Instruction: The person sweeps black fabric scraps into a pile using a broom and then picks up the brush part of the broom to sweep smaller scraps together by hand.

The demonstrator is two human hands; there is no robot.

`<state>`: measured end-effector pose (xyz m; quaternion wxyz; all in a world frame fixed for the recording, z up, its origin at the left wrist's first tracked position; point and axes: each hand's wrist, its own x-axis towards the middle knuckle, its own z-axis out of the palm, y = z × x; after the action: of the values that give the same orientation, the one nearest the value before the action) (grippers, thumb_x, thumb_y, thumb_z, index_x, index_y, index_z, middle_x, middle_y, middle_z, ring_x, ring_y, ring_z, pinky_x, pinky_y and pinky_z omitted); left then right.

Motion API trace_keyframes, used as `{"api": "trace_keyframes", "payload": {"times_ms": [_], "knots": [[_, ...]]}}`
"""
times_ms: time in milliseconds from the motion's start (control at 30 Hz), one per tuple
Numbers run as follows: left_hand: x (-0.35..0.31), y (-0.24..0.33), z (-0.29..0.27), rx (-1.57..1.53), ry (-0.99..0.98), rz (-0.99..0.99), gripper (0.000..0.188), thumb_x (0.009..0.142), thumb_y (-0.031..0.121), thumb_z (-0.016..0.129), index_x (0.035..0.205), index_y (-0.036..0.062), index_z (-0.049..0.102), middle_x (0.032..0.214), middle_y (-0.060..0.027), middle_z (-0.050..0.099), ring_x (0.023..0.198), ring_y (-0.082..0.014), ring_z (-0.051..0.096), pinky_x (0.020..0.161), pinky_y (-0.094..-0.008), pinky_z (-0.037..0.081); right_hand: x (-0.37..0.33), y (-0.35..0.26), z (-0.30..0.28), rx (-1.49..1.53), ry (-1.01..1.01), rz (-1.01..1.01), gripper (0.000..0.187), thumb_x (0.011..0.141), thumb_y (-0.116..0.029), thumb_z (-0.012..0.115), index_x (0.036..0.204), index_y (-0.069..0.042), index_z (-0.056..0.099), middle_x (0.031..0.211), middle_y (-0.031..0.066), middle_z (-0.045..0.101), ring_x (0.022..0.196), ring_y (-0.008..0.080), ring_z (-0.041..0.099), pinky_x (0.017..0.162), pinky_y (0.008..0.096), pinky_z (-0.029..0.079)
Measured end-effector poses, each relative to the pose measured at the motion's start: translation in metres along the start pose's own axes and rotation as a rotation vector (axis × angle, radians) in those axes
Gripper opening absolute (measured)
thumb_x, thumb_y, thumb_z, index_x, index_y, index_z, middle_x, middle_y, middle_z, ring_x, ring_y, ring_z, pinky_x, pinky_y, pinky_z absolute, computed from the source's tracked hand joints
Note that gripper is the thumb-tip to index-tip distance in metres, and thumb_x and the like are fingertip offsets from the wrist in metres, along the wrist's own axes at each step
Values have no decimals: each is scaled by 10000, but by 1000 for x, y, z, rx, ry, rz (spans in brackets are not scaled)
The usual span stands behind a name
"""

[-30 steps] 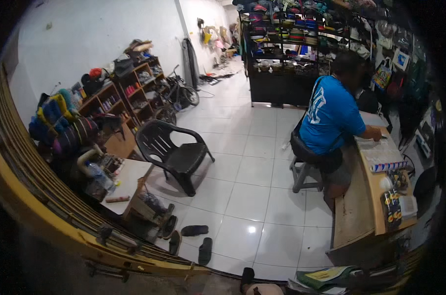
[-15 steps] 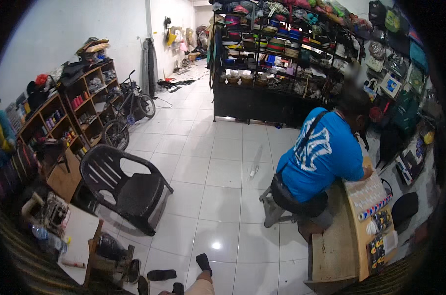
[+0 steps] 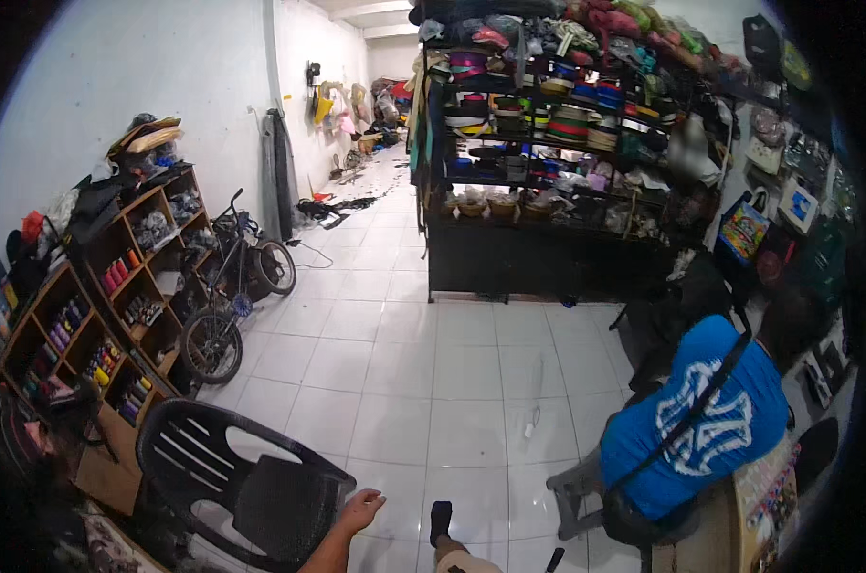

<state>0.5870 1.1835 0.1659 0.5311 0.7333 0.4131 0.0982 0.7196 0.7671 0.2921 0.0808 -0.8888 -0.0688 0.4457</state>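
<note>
Fingers of the left hand are hanging loosely bent, clamping nothing visible, while a black plastic chair is standing just left of them, contact being impossible to tell. A dark-socked foot is showing right of that grip, a co-worker sitting farther right; the right hand is lying out of view, and no handling is showing as finished or under way.

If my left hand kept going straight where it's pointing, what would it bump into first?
First would probably be the tall black rack's lower panel; the way, ahead and rightward over glossy white floor tiles, looks free. Depth is unclear: if your left hand slopes down, it'd meet the tiles first.
</note>
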Motion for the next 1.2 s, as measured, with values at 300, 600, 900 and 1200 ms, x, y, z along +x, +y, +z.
{"api": "trace_keyframes", "payload": {"times_ms": [300,600,900,1200], "knots": [[40,-209,-151,25,66,-787,396,819,404,527,935,44,642,808,-145,595,817,-242,572,742,-379,455,227,-314,-129,-180,233,-427,463,777,-432,443,847,-11,619,815,222,620,814,356,597,706,446,458],[296,-137,-264,43,55,-970,315,807,322,555,905,32,631,822,-132,612,821,-238,584,747,-376,460,388,-615,-246,114,-96,-594,312,831,-357,541,976,-84,583,758,122,616,739,203,604,629,338,489],[782,-6,-495,-70,540,-484,236,798,221,592,906,12,597,806,-96,617,808,-198,583,734,-331,461,501,-870,-349,498,-612,-337,278,910,-215,418,1146,-123,534,787,57,475,659,131,456,540,292,420],[983,-50,-646,459,149,-328,255,769,243,589,853,8,637,729,-114,619,649,-215,595,621,-364,481,699,-1209,-408,17,46,-586,505,850,-366,495,1187,-18,356,925,236,591,833,376,601,717,410,470]]}}
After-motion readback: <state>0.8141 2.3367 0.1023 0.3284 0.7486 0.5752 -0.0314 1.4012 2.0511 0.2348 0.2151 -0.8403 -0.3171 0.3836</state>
